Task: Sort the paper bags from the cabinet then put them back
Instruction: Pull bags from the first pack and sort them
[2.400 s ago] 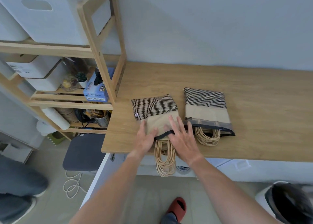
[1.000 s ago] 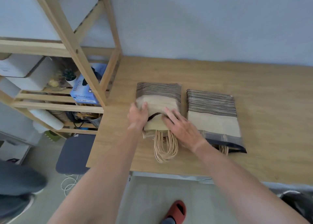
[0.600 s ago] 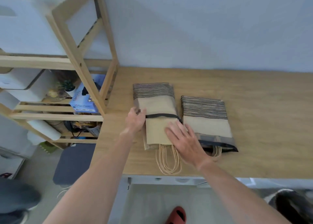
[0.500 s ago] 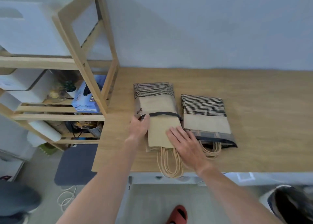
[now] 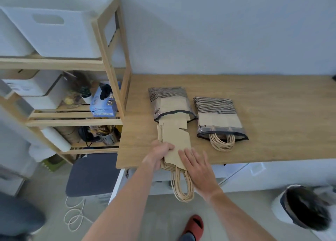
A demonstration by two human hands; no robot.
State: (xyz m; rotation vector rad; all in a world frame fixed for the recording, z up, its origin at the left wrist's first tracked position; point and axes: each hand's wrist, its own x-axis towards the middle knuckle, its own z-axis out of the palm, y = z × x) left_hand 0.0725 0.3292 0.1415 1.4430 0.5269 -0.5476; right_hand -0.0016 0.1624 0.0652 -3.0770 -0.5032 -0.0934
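Note:
Two striped clear pouches lie side by side on the wooden table (image 5: 272, 104). A stack of brown paper bags (image 5: 175, 138) sticks halfway out of the left pouch (image 5: 168, 99) toward the table's front edge, its twisted handles (image 5: 181, 186) hanging past the edge. My left hand (image 5: 160, 153) grips the stack's left side near its lower end. My right hand (image 5: 197, 166) lies flat with straight fingers on the stack's lower right. The right pouch (image 5: 217, 113) holds more brown bags, with their handles (image 5: 221, 142) poking out.
A wooden shelf unit (image 5: 111, 62) stands left of the table with white bins (image 5: 54, 27), a blue box (image 5: 103, 104) and a metal utensil cup (image 5: 107, 138). A grey stool (image 5: 91, 173) is below. A lined bin (image 5: 305, 208) sits at the lower right.
The stack of brown bags has slid out of the left pouch toward me. Both hands moved back with it toward the table's front edge, and the handles now hang over the edge.

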